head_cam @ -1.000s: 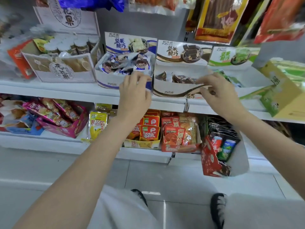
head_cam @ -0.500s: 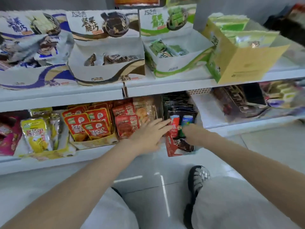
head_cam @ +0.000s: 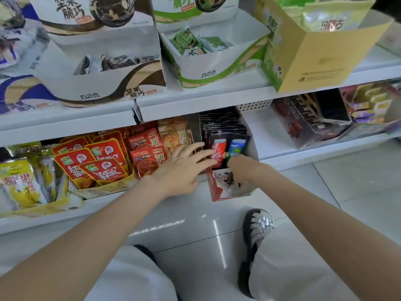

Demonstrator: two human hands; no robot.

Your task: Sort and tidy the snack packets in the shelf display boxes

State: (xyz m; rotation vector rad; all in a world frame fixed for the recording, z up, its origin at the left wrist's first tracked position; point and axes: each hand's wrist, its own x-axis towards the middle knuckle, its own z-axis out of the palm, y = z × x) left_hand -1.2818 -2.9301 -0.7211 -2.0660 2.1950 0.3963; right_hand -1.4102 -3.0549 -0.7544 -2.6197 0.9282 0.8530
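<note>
On the lower shelf a red display box (head_cam: 219, 190) hangs over the shelf's front edge. It holds a row of black packets (head_cam: 225, 146) printed with a red and a blue can. My left hand (head_cam: 182, 168) reaches in from the left with straight, spread fingers, and its fingertips touch the front black packet. My right hand (head_cam: 243, 168) dips into the box's front, just before that packet; its fingers are hidden inside the box. Red sauce packets (head_cam: 147, 157) stand just left of the box, under my left hand.
Further left are a box of orange-red packets (head_cam: 95, 166) and yellow packets (head_cam: 19, 183). The upper shelf carries a brown-trimmed box (head_cam: 102, 83), a green-trimmed box (head_cam: 217, 66) and a yellow carton (head_cam: 321, 61). A dark box (head_cam: 308, 120) sits lower right. My sandal (head_cam: 258, 227) is below.
Both hands left the upper shelf's boxes and dropped to the red box on the lower shelf. Since half a second ago they have barely shifted.
</note>
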